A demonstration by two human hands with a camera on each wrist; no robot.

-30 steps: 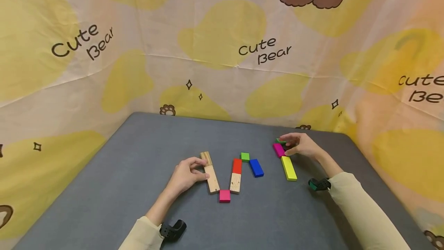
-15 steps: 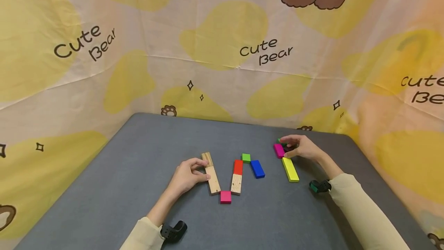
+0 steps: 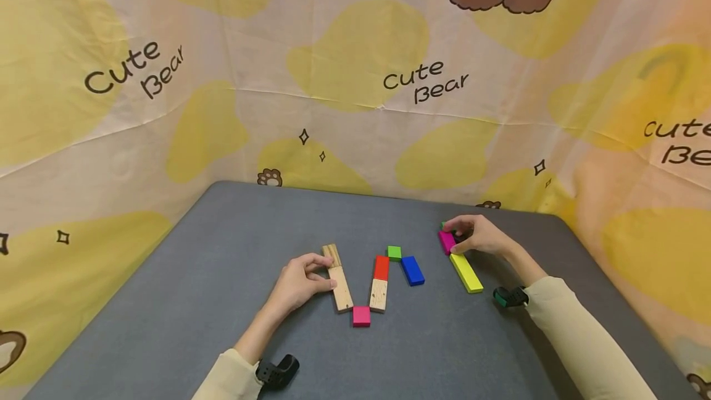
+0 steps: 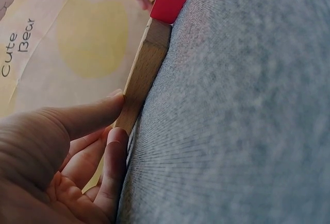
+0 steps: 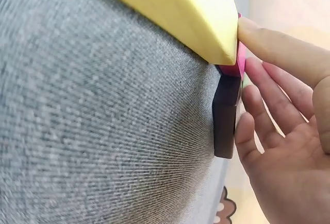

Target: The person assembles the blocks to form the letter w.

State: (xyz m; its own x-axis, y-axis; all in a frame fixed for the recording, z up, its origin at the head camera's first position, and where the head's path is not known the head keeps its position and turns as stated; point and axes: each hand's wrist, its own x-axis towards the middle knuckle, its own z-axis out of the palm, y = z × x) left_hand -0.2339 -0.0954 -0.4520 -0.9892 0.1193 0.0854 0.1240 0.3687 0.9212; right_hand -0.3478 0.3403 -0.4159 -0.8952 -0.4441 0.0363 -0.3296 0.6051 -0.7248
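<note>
In the head view, my left hand (image 3: 294, 279) rests its thumb and a fingertip on two plain wooden blocks, a short one (image 3: 329, 250) and a longer one (image 3: 342, 296), laid end to end. The left wrist view shows the thumb at the wooden block's edge (image 4: 147, 62). At the right, my right hand (image 3: 483, 236) holds a magenta block (image 3: 446, 241) between thumb and fingers, the thumb where it meets a yellow block (image 3: 466, 273). A green piece (image 3: 443, 225) is mostly hidden behind the fingers. A dark block (image 5: 225, 126) lies under that hand.
Between the hands lie a pink square block (image 3: 361, 316), another wooden block (image 3: 378, 295), a red block (image 3: 381, 267), a green square block (image 3: 394, 253) and a blue block (image 3: 413, 270). They form a zigzag on the grey table (image 3: 222, 252). A printed cloth (image 3: 344, 66) hangs behind.
My right hand has shifted slightly left and toward me. The yellow block has turned a little, its near end swinging right. The left hand has stayed on the wooden blocks.
</note>
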